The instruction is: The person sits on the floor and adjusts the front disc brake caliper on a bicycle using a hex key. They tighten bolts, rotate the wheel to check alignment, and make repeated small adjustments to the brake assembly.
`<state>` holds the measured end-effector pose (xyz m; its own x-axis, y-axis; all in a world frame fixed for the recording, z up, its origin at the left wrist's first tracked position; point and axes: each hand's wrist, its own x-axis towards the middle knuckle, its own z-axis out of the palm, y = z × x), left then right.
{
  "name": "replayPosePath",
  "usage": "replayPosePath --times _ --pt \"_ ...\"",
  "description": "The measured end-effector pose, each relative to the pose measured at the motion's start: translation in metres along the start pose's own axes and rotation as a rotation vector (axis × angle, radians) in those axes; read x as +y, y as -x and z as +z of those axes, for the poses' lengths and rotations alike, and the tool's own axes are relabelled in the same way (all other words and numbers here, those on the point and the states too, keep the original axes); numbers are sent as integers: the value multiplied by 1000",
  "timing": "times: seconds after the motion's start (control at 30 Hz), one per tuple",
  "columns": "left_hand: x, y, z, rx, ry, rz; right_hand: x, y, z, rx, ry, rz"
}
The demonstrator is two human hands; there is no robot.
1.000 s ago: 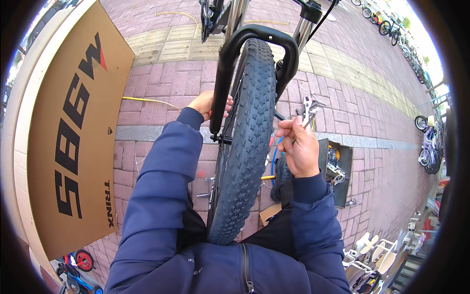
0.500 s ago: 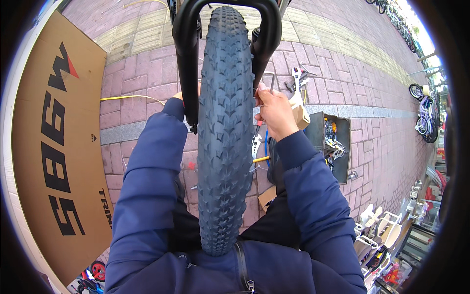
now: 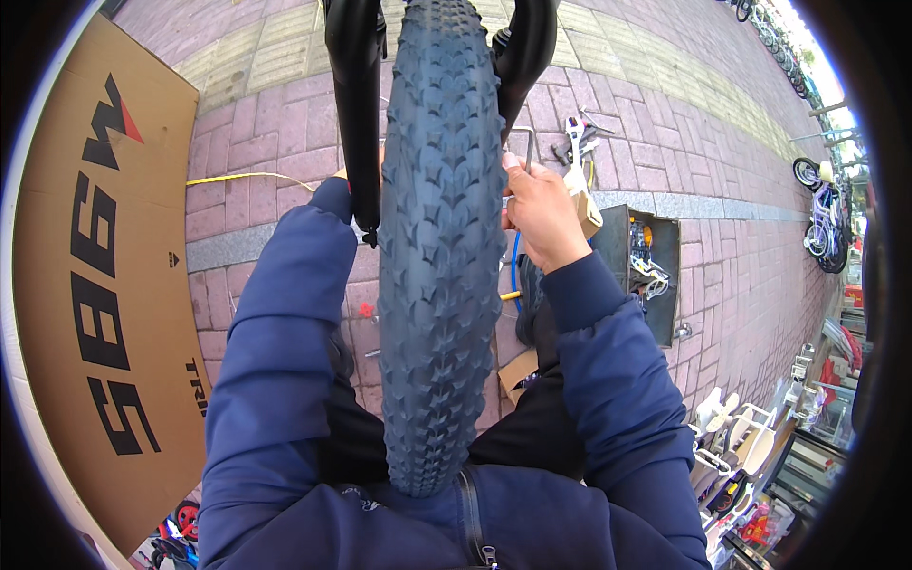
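Observation:
A knobby bicycle tyre [image 3: 442,256] stands upright between my legs, its lower edge in this picture against my jacket. The black fork [image 3: 356,114] straddles it, one leg on each side. To the right of the tyre, my right hand [image 3: 546,211] is closed, thumb and fingers pinched on a bent grey hex key [image 3: 529,144] whose short end points toward the fork. On the other side, my left hand [image 3: 342,174] is nearly all hidden behind the left fork leg and the tyre; its fingers do not show.
A big cardboard box [image 3: 142,285] stands at the left. On the brick paving at the right are an open metal toolbox [image 3: 655,313], a white tool [image 3: 575,157] and a small carton [image 3: 518,370]. Bike parts [image 3: 741,446] crowd the lower right; a small bicycle [image 3: 825,218] stands farther off.
The fork's crown has slipped out of the upper edge, and the tyre looks slightly larger. My right hand keeps its hold on the hex key, a little farther right and clear of the fork leg.

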<state>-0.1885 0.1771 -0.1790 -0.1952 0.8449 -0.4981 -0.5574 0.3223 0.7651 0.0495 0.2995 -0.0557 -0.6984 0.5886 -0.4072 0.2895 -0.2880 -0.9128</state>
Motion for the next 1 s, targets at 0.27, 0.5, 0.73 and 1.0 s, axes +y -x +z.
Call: replayPosePath --times 0.27,0.5,0.73,1.0 --pt "-1 1 1 5 0 11 7 -4 -2 -74 -121 -82" --pt "1 1 2 8 -13 8 5 -1 -2 -49 -54 -77" --pt "2 1 3 5 -11 4 2 -3 2 -47 -68 -58" --pt "3 0 3 1 -13 5 0 -2 4 19 -4 -4"
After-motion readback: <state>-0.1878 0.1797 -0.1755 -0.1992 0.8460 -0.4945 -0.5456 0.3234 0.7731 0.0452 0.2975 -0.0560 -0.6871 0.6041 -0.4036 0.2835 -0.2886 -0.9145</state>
